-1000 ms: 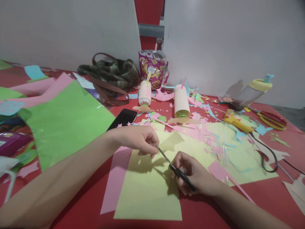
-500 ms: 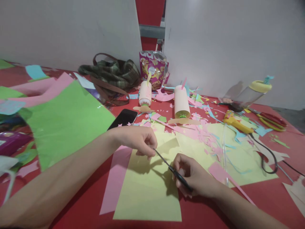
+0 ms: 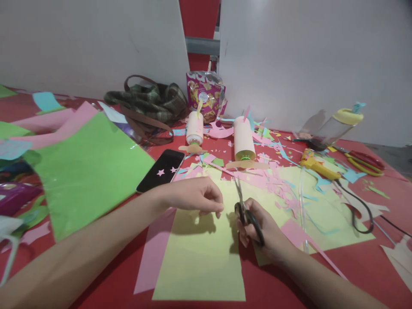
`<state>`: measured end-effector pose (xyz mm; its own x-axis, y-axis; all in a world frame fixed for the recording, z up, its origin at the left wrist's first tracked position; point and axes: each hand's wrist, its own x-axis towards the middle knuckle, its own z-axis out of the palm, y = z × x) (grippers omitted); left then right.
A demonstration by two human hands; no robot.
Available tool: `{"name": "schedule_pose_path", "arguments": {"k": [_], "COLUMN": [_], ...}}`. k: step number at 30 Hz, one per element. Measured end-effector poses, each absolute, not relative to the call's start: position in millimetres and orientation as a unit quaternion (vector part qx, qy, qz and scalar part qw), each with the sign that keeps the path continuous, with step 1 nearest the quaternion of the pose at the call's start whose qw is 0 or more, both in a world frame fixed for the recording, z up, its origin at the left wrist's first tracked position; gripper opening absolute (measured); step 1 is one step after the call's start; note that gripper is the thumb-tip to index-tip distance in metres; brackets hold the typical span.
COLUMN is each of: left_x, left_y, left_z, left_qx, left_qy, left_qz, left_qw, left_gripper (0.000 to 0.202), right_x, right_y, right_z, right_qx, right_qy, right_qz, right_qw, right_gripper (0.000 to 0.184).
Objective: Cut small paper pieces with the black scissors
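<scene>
My right hand (image 3: pixel 257 225) has its fingers through the black handles of a pair of scissors (image 3: pixel 240 201). The narrow blades point away from me and stand slightly apart. To the left, my left hand (image 3: pixel 201 197) hovers over a yellow paper sheet (image 3: pixel 199 262) with thumb and fingers pinched together; whatever may be between them is too small to make out. Under that sheet's left side lies a strip of pink paper (image 3: pixel 149 262). A black phone (image 3: pixel 161 171) with small pink paper stars on it rests just beyond my left wrist.
Two paper-wrapped bottles (image 3: pixel 243 137) lie amid coloured scraps. A green sheet (image 3: pixel 93 171) covers the left side. Rightward are a yellow glue gun (image 3: pixel 320 165) with a cord, pliers (image 3: pixel 363 159) and a leaning clear bottle (image 3: pixel 337 128). Behind are a plaid bag (image 3: pixel 154 98) and a snack bag (image 3: pixel 206 94).
The scissors have swung from pointing at my left fingertips to pointing away, and their blades have parted. My left hand has shifted slightly right and nearer to me, uncovering more of the phone.
</scene>
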<state>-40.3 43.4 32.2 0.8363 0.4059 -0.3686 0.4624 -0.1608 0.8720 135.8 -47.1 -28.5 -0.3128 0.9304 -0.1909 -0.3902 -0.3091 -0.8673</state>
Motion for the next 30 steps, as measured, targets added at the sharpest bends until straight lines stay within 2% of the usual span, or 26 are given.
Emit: {"name": "schedule_pose_path", "arguments": {"k": [10, 16, 30], "left_x": [-18, -15, -14], "left_y": [15, 11, 7], "left_z": [18, 12, 8], "left_qx": [0.800, 0.816, 0.828], "left_qy": [0.317, 0.332, 0.303], "left_qz": [0.034, 0.045, 0.035], "left_qw": [0.508, 0.470, 0.471], "left_gripper": [0.023, 0.025, 0.019], "right_x": [134, 133, 135], "right_y": [-49, -48, -50], "right_z": [-26, -25, -28], "right_qx": [-0.404, -0.417, -0.414], "right_qy": [-0.389, -0.381, -0.424], "right_qz": [0.645, 0.640, 0.631], "right_qw": [0.519, 0.520, 0.500], "right_gripper": [0.030, 0.029, 0.033]}}
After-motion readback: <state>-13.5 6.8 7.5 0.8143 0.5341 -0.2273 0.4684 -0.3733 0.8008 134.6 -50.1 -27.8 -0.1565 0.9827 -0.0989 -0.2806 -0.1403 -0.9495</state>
